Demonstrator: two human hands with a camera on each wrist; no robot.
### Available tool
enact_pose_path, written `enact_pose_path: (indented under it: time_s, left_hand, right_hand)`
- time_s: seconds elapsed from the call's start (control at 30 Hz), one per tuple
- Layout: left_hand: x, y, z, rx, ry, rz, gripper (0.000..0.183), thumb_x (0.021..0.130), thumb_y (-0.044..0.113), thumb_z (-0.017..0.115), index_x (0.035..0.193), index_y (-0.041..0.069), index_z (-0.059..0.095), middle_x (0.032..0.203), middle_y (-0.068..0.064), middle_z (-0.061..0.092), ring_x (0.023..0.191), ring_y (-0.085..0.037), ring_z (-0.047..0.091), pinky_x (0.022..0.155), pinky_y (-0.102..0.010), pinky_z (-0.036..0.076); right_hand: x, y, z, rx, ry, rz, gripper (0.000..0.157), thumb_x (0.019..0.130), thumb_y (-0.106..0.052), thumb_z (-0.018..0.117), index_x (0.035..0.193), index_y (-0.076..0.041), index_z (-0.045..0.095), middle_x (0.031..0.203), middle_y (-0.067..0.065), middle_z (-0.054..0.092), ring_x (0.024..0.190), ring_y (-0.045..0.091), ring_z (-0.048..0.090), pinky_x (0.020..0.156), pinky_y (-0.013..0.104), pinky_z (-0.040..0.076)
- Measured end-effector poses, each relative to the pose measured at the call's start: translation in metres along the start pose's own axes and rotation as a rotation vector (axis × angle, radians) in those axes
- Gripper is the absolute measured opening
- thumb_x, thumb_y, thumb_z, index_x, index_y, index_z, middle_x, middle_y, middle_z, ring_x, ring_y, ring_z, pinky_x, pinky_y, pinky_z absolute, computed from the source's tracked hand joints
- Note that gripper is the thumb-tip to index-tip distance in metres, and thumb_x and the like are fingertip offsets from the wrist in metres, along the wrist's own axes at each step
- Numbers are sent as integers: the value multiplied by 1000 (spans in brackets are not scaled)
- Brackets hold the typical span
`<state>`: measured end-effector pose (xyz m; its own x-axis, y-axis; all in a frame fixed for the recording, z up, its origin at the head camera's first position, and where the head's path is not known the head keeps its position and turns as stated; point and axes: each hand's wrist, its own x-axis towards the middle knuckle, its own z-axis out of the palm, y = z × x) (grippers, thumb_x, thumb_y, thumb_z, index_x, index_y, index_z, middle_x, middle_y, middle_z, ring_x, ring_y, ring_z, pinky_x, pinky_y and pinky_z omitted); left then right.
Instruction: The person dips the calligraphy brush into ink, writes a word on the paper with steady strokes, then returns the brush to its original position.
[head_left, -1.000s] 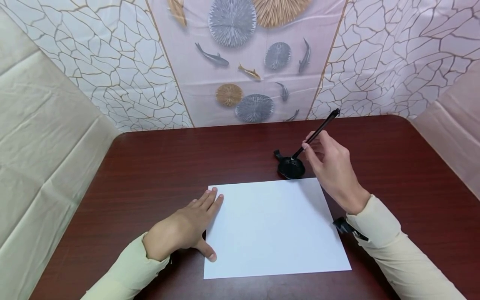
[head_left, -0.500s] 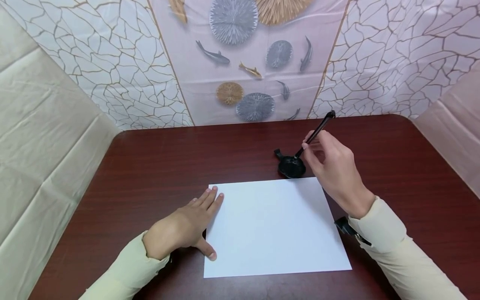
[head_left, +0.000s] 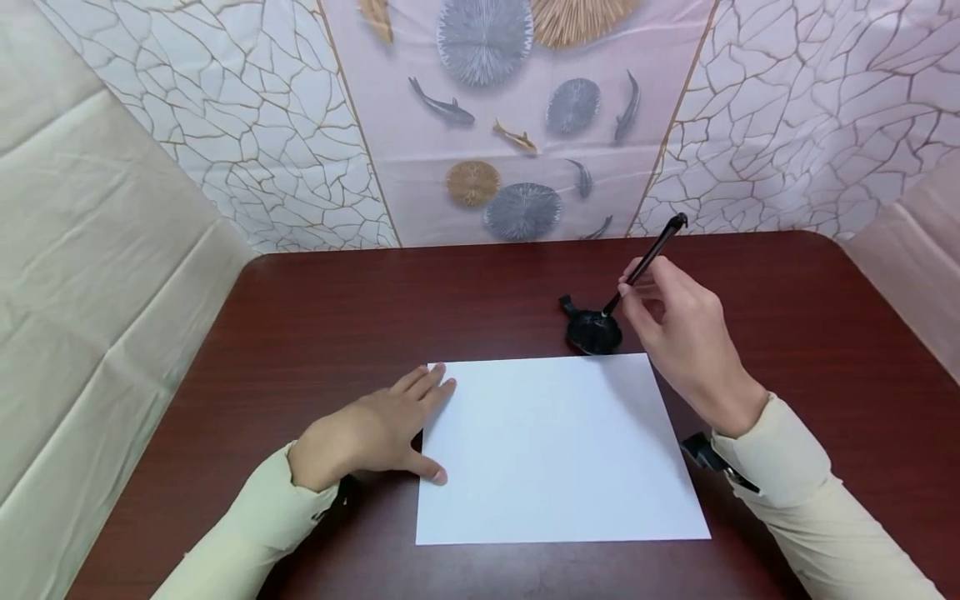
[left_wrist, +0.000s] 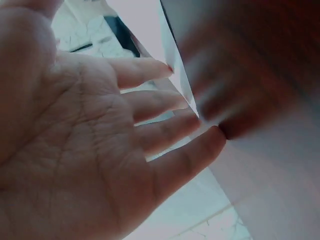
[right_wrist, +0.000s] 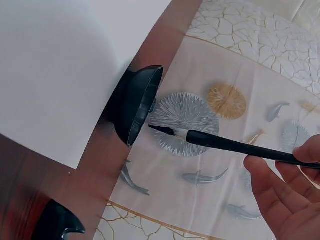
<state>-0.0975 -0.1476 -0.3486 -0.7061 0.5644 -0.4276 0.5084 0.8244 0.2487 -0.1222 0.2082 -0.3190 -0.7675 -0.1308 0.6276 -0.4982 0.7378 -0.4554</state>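
In the head view, my right hand pinches a black-handled calligraphy brush, slanted with its top end up and to the right. Its bristle end is at the small black ink dish behind the paper. From the right wrist, the dark brush tip appears close to the rim of the dish; whether they touch, I cannot tell. My left hand rests with spread fingers on the left edge of a blank white sheet of paper. The left wrist view shows its palm and straight fingers.
The sheet lies on a dark red-brown table. Patterned cloth hangs behind the table's far edge, and pale cloth stands along the left side. A black strap sits at the right wrist.
The brush tip has shifted slightly right within the dish, its handle tilting a little and back. My left thumb has slid slightly up the paper's edge. The whole view has shifted a little.
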Motion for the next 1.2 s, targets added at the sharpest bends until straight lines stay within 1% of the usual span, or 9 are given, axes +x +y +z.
enact_pose_path:
  time_s: [0.13, 0.2, 0.33, 0.5, 0.7, 0.87, 0.97, 1.07, 1.2]
  left_hand:
    - [-2, -9, -8, -16, 16, -23, 121, 84, 60, 84, 169, 4, 17, 177, -16, 6, 163, -37, 5, 127, -57, 22]
    - [-5, -12, -12, -8, 11, -34, 123, 83, 60, 85, 168, 2, 18, 176, -19, 8, 163, -39, 8, 126, -58, 23]
    - [-8, -14, -9, 3, -23, -67, 123, 82, 59, 86, 168, 2, 20, 176, -19, 11, 162, -38, 13, 120, -57, 35]
    - [-10, -12, -9, 34, -34, -112, 123, 80, 59, 87, 169, 5, 20, 177, -15, 11, 163, -34, 14, 105, -54, 49]
    - [-6, -7, -9, 40, -32, -110, 124, 79, 57, 89, 169, 4, 20, 177, -16, 11, 163, -34, 14, 107, -55, 49]
    - [-3, -5, -8, 28, -34, -98, 124, 79, 55, 90, 168, 4, 21, 176, -16, 12, 163, -35, 15, 109, -55, 48]
    - [-3, -5, -7, 21, -37, -100, 124, 79, 55, 90, 169, 5, 21, 177, -15, 12, 163, -34, 14, 109, -54, 48]
    - [-4, -6, -7, 18, -37, -104, 125, 78, 55, 91, 169, 5, 20, 177, -15, 11, 163, -34, 14, 110, -55, 47]
    - [-5, -7, -8, 15, -32, -105, 127, 77, 54, 91, 169, 4, 19, 177, -16, 10, 163, -36, 13, 109, -55, 47]
  right_hand:
    - [-1, 1, -3, 6, 5, 4, 13, 100, 0, 69, 112, -2, 65, 105, 8, 74, 97, 27, 77, 82, 35, 58]
    - [0, 0, -3, 15, -2, -4, 13, 100, 0, 69, 112, -2, 64, 106, 7, 74, 97, 25, 77, 82, 28, 56]
    - [-1, 0, 1, 48, -38, -17, 13, 100, -1, 69, 112, -4, 64, 105, 5, 73, 95, 22, 76, 82, 18, 54]
    - [1, 1, 3, 59, -47, -20, 13, 100, -1, 69, 111, -4, 64, 104, 5, 74, 94, 23, 76, 82, 15, 53]
    - [0, -3, -2, 69, 7, 12, 16, 100, -1, 69, 115, 0, 65, 107, 8, 74, 96, 23, 76, 82, 5, 46]
    - [-2, -16, -8, 155, 71, -17, 20, 97, 3, 71, 116, 2, 67, 105, 8, 76, 87, 5, 73, 79, 6, 51]
    - [-5, -28, -10, 203, 84, -39, 23, 94, 7, 73, 117, 2, 68, 104, 8, 77, 85, -4, 71, 78, 7, 53]
    - [-7, -41, -12, 234, 78, -61, 27, 92, 9, 75, 117, 0, 70, 105, 7, 78, 85, -8, 69, 79, 9, 54]
    - [-9, -54, -12, 274, 61, -99, 34, 89, 13, 77, 120, 0, 70, 105, 7, 80, 83, -6, 70, 78, 11, 55]
